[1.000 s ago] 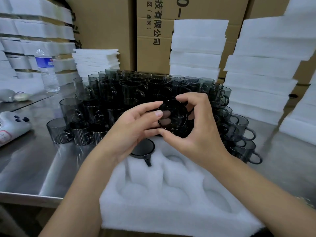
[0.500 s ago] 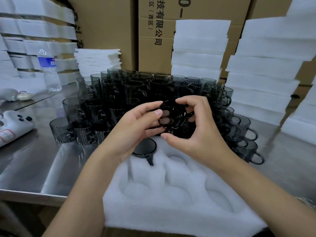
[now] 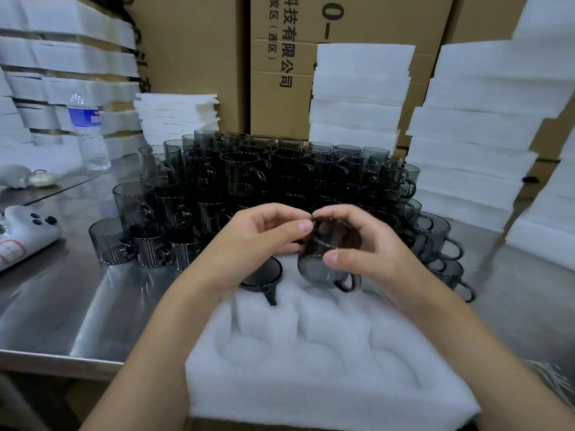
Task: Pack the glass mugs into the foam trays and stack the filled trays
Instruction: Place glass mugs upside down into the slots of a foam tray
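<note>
Under your left hand [image 3: 258, 244], whose curled fingers touched the rim of the held mug [image 3: 314, 269] (pinching or not, I cannot tell), one seated mug [image 3: 264, 273] already lay in the foam tray [image 3: 326, 384]. Your right hand [image 3: 370, 247] gripped the held mug over the next pocket; many loose mugs [image 3: 242, 178] waited beyond your fingertips, so the packing seemed hardly begun.

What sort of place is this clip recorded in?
Most likely a packing station in a warehouse or small factory: printed cardboard cartons stacked behind, piles of white foam trays all around, and dozens of identical smoky glass mugs massed on a steel table.
</note>
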{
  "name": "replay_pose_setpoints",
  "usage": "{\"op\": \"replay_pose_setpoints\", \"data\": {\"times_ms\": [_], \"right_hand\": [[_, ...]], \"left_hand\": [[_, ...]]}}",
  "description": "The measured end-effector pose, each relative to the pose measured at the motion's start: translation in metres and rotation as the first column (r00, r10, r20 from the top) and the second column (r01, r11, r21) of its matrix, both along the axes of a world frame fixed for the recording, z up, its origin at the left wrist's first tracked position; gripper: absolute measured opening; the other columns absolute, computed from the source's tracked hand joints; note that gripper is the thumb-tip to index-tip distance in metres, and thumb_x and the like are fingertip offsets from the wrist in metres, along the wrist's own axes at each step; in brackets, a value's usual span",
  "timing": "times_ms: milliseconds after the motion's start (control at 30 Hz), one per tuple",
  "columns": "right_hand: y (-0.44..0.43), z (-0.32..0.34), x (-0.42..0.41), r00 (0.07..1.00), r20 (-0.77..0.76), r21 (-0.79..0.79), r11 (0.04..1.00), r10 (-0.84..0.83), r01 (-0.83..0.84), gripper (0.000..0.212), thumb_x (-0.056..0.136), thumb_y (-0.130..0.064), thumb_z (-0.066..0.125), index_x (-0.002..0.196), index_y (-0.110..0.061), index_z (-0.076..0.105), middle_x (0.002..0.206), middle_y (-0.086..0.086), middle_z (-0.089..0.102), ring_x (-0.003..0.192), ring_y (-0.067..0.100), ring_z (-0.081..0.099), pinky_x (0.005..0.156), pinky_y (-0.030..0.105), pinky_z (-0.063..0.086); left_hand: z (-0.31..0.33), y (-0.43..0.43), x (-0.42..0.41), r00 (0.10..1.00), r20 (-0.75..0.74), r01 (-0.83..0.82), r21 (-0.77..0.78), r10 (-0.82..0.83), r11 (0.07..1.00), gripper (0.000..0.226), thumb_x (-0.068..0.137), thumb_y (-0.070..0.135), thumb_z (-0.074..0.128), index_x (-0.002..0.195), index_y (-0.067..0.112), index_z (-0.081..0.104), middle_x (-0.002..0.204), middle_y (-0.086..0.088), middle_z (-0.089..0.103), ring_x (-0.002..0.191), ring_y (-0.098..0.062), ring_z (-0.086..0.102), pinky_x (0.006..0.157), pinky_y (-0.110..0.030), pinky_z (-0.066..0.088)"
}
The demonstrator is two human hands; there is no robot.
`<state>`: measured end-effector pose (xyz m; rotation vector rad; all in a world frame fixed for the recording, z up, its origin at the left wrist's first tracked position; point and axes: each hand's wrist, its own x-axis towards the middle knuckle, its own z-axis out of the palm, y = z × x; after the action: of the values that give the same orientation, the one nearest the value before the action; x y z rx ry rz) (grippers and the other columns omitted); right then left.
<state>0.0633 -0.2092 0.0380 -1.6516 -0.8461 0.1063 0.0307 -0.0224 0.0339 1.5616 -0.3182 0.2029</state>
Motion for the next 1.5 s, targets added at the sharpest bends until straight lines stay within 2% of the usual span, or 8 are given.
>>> {"op": "replay_pose_setpoints", "data": {"times_ms": [167, 300, 500, 967, 1100, 1233, 1433, 1500], "right_hand": [[0.002, -0.001, -0.002, 0.999, 0.046, -0.151, 0.988, 0.025, -0.018, 0.047, 0.062, -0.031, 0.07, 0.109, -0.036, 0.063, 0.12, -0.005, 0.056, 0.111, 0.006, 0.056, 0.087, 0.021, 0.043], [0.003, 0.001, -0.005, 0.992, 0.124, -0.154, 0.987, -0.017, 0.037, 0.044, 0.068, -0.017, 0.062, 0.108, -0.034, 0.062, 0.11, -0.008, 0.051, 0.105, -0.003, 0.052, 0.086, 0.011, 0.039], [0.004, 0.002, -0.009, 0.985, 0.168, -0.148, 0.987, -0.038, 0.063, 0.048, 0.066, -0.013, 0.06, 0.111, -0.03, 0.061, 0.109, -0.006, 0.049, 0.104, 0.0, 0.052, 0.088, 0.013, 0.04], [0.004, 0.004, -0.012, 0.985, 0.17, -0.274, 0.958, -0.036, 0.082, 0.039, 0.064, -0.019, 0.06, 0.1, -0.033, 0.062, 0.105, -0.008, 0.046, 0.096, -0.006, 0.049, 0.082, 0.005, 0.037], [0.004, 0.003, -0.012, 0.971, 0.231, -0.283, 0.952, -0.053, 0.119, 0.03, 0.073, -0.035, 0.063, 0.102, -0.032, 0.065, 0.102, -0.011, 0.046, 0.095, -0.007, 0.048, 0.083, 0.005, 0.034], [-0.004, 0.0, -0.017, 0.873, 0.443, -0.274, 0.897, -0.203, 0.347, 0.034, 0.069, -0.056, 0.066, 0.101, -0.046, 0.061, 0.099, -0.021, 0.052, 0.099, 0.0, 0.049, 0.079, 0.008, 0.033], [-0.016, -0.007, -0.024, 0.849, 0.438, -0.287, 0.849, -0.296, 0.444, 0.045, 0.058, -0.078, 0.06, 0.096, -0.054, 0.055, 0.105, -0.034, 0.052, 0.096, -0.005, 0.049, 0.076, 0.002, 0.032], [-0.015, -0.008, -0.023, 0.849, 0.445, -0.313, 0.839, -0.285, 0.446, 0.056, 0.056, -0.082, 0.052, 0.101, -0.052, 0.059, 0.097, -0.029, 0.057, 0.094, -0.006, 0.048, 0.077, 0.006, 0.033]], "left_hand": [[0.0, -0.001, -0.001, 0.999, 0.039, 0.033, 0.049, -0.035, 0.998, 0.023, 0.082, 0.001, 0.064, 0.102, 0.011, 0.067, 0.087, 0.007, 0.074, 0.08, 0.0, 0.067, 0.069, -0.012, 0.05], [-0.001, -0.001, -0.001, 0.998, 0.053, 0.04, 0.045, -0.042, 0.998, 0.029, 0.075, 0.012, 0.067, 0.104, 0.015, 0.066, 0.092, 0.005, 0.074, 0.09, -0.005, 0.068, 0.074, -0.015, 0.052], [0.0, -0.001, -0.002, 0.997, 0.062, 0.039, 0.034, -0.041, 0.999, 0.037, 0.067, 0.022, 0.067, 0.104, 0.014, 0.066, 0.093, 0.006, 0.074, 0.09, -0.006, 0.069, 0.072, -0.015, 0.052], [0.0, 0.001, -0.001, 0.997, 0.07, 0.039, 0.078, -0.045, 0.996, 0.037, 0.078, -0.013, 0.066, 0.102, 0.015, 0.067, 0.093, 0.004, 0.074, 0.089, -0.008, 0.068, 0.079, -0.014, 0.051], [0.0, 0.002, -0.002, 0.996, 0.07, 0.045, 0.098, -0.052, 0.994, 0.042, 0.076, -0.018, 0.064, 0.104, 0.014, 0.067, 0.096, 0.001, 0.073, 0.091, -0.01, 0.068, 0.079, -0.016, 0.052], [0.001, 0.003, -0.002, 0.995, 0.083, 0.045, 0.161, -0.059, 0.986, 0.042, 0.074, -0.018, 0.066, 0.1, 0.016, 0.068, 0.089, 0.005, 0.073, 0.089, -0.007, 0.067, 0.079, -0.015, 0.05], [0.002, 0.003, -0.001, 0.99, 0.019, 0.13, 0.246, -0.139, 0.961, 0.041, 0.078, -0.014, 0.066, 0.1, 0.021, 0.068, 0.1, 0.006, 0.073, 0.1, -0.007, 0.066, 0.081, -0.015, 0.05], [0.004, 0.002, 0.0, 0.985, -0.021, 0.169, 0.282, -0.17, 0.944, 0.04, 0.079, -0.012, 0.066, 0.101, 0.021, 0.068, 0.105, 0.006, 0.073, 0.104, -0.007, 0.066, 0.084, -0.015, 0.05]]}}
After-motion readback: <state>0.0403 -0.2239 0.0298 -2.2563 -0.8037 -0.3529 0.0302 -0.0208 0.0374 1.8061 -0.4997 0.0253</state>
